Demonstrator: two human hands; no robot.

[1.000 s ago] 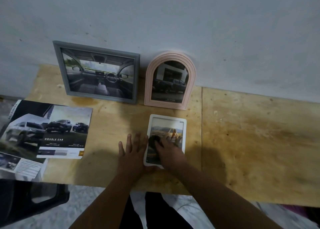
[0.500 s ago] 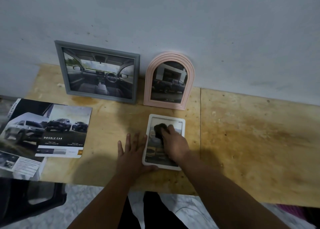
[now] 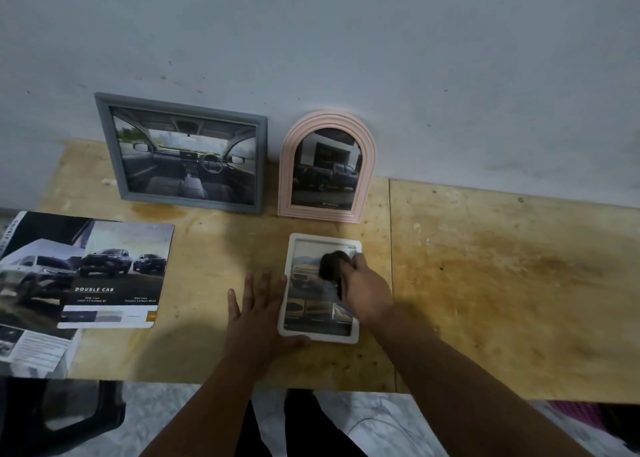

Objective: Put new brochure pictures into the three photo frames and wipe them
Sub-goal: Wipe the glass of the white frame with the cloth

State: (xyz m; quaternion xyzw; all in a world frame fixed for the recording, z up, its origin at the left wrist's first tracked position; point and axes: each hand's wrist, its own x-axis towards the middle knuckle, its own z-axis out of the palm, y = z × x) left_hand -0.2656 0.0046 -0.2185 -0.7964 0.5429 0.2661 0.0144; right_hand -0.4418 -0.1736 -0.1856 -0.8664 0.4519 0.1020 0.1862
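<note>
The small white rectangular photo frame [image 3: 320,288] lies flat just before the arched pink frame [image 3: 327,165]; left hand [image 3: 258,313], fingers spread, braces its edge while right hand [image 3: 363,290] clutches a dark cloth [image 3: 330,266]; hard rubbing may skid it sideways

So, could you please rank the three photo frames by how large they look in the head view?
1. Grey frame, leaning on the wall: clearly largest.
2-3. Pink arched frame and white frame lying flat: look alike, and the white one is nearer the camera, so I won't rank them.

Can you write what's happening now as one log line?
step: wiping white frame | right hand: dark cloth | left hand: steadying frame
</note>
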